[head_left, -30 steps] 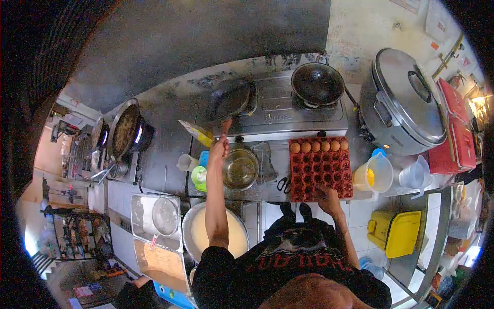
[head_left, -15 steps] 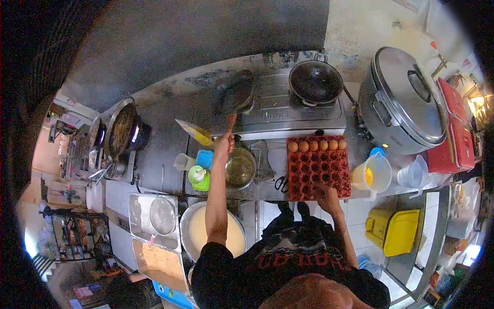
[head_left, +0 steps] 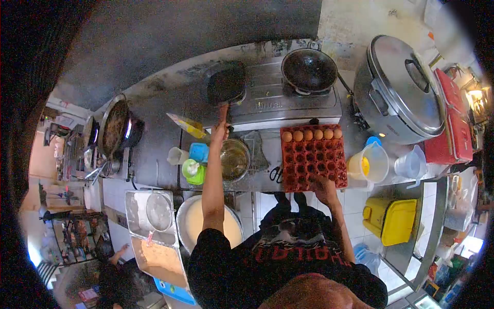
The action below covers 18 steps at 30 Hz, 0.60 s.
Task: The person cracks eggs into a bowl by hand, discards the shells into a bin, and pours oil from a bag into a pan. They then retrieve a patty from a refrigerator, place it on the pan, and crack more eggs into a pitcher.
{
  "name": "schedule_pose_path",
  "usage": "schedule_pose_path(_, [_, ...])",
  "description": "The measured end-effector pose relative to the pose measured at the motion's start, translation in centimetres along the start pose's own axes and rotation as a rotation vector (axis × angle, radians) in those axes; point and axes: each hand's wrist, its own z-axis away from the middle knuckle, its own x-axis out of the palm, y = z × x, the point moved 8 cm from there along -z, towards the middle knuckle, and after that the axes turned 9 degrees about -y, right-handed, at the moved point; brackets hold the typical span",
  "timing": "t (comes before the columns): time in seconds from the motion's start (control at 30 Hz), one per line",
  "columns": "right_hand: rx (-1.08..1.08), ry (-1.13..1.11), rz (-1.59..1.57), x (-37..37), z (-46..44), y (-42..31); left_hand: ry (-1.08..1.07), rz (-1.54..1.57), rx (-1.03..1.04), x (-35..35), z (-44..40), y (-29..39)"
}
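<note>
My left hand [head_left: 220, 133] is closed around the wooden handle of a dark square frying pan [head_left: 226, 83], which is over the left side of the steel gas stove [head_left: 267, 105]. My right hand [head_left: 324, 190] lies at the near edge of a red egg tray [head_left: 314, 159], fingers loosely apart over it; their tips are hard to make out. A single row of brown eggs [head_left: 309, 135] fills the tray's far side. Near my left forearm are a metal bowl of clear liquid [head_left: 234, 159], a bottle of yellow oil [head_left: 188, 125] and a green container [head_left: 194, 172].
A black wok [head_left: 310, 71] sits on the right burner, beside a large rice cooker [head_left: 399, 90]. Plastic jugs [head_left: 378, 162] stand right of the tray, scissors [head_left: 276, 174] left of it. Below the counter are a basin of batter [head_left: 206, 221] and a yellow bin [head_left: 393, 221]. A co-worker's arm [head_left: 121, 253] shows lower left.
The whole view has shifted, so things sit slightly higher and further left. The pan, blurred before, now shows its dark face more clearly. The co-worker's arm at lower left has moved.
</note>
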Motion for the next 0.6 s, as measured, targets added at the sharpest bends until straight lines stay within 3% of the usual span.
schedule_pose_path(0.17, [0.102,-0.062,-0.043,1.1,-0.1,2.0,0.102,0.171,0.090,0.2,3.2,0.5])
schedule_pose_path(0.27, [0.007,0.032,-0.041,0.4,0.4,0.5,0.351,0.029,0.218,1.1,7.6,2.9])
schedule_pose_path(0.3, [0.060,0.002,-0.086,0.3,0.4,-0.3,0.340,-0.030,0.294,1.6,9.3,3.7])
schedule_pose_path(0.37, [0.149,-0.111,-0.154,-0.4,0.5,-2.4,0.199,0.445,0.546,-2.8,5.5,-2.5])
schedule_pose_path(0.47, [-0.134,-0.148,-0.060,2.3,-0.2,-0.1,0.512,0.073,0.686,5.9,21.8,1.3])
schedule_pose_path(0.5, [0.033,-0.306,0.017,4.2,-0.5,2.3,0.625,-0.083,0.707,7.5,25.3,1.1])
schedule_pose_path(0.53, [-0.161,-0.275,0.068,5.1,-0.6,3.0,0.755,-0.238,0.712,8.8,28.7,0.2])
schedule_pose_path(0.57, [-0.389,-0.266,0.106,6.1,-0.6,3.9,0.744,-0.253,0.683,10.3,31.3,-1.9])
schedule_pose_path(0.6, [-0.464,-0.381,0.026,7.3,-2.2,2.8,0.780,-0.264,0.660,11.2,34.1,-3.9])
